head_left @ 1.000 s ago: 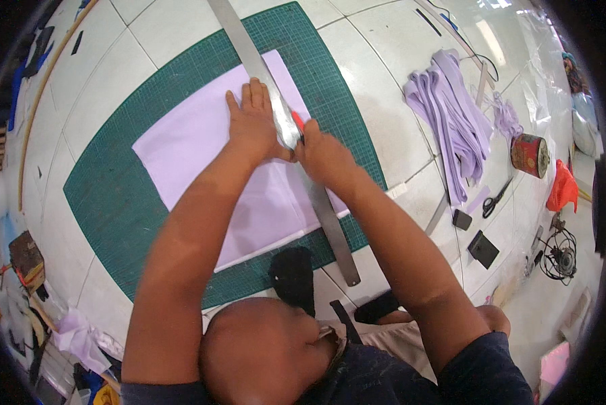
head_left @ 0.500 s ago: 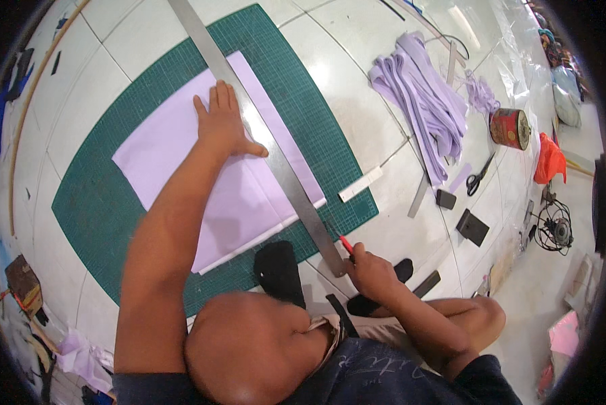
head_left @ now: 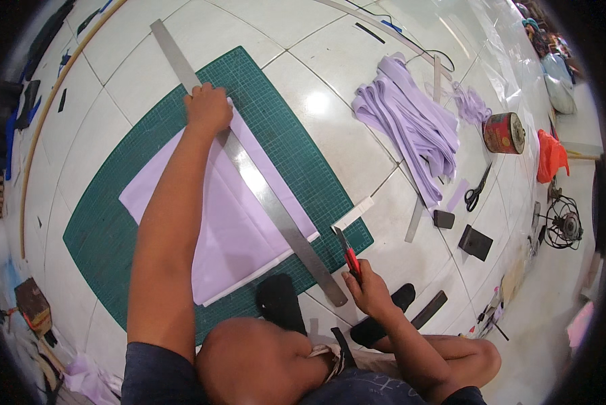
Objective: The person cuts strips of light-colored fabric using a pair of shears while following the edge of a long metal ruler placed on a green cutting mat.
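Observation:
A folded piece of lilac fabric (head_left: 232, 250) lies on the green cutting mat (head_left: 282, 135). Slantwise across the fabric runs a long metal ruler (head_left: 262, 192), its far end reaching past the mat. My left hand (head_left: 209, 109) is closed on the ruler near the fabric's far corner, fingers curled over its edge. In my right hand (head_left: 370, 291) is a red utility knife (head_left: 353, 262) with its blade out. The blade points away from me, just right of the ruler's near end, beside a short white ruler (head_left: 353, 214) on the mat's right edge.
Bundled lilac strips (head_left: 411, 121) lie on the tiled floor to the right. Near them are a red tin (head_left: 503, 133), black scissors (head_left: 477, 189) and two small black blocks. My black-socked foot (head_left: 278, 300) rests at the mat's near edge. A fan (head_left: 563, 223) stands far right.
My left hand has gone from lying spread on the fabric and ruler to gripping the ruler farther up. My right hand has turned, bringing the knife blade up clear of the ruler.

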`<state>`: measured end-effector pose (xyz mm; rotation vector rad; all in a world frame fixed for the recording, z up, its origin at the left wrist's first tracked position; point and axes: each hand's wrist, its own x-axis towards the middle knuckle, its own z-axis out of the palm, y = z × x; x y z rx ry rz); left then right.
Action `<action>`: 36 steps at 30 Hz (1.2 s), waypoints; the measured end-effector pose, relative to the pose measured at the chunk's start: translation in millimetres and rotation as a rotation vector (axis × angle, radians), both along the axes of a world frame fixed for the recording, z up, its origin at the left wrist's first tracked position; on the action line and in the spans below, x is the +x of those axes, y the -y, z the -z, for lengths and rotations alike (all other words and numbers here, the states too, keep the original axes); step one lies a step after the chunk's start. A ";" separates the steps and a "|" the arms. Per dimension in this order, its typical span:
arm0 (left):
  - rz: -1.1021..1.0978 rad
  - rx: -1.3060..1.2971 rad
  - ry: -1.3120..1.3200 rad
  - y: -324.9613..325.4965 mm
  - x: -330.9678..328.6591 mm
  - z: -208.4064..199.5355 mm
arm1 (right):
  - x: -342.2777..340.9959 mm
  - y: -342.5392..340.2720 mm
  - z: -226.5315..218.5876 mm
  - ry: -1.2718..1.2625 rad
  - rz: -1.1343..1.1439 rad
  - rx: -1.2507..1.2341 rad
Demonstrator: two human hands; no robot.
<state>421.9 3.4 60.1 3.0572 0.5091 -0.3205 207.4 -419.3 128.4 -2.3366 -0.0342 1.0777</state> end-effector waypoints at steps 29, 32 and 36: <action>0.004 -0.298 0.035 3.4 -91.1 31.7 | 177.5 -296.2 69.4 0.419 -0.361 0.086; 0.004 -0.298 -0.001 4.5 -93.2 26.3 | 177.3 -296.1 74.7 0.408 -0.355 0.098; -0.008 -0.310 -0.025 6.8 -92.9 17.8 | 179.7 -295.5 68.9 0.382 -0.369 0.077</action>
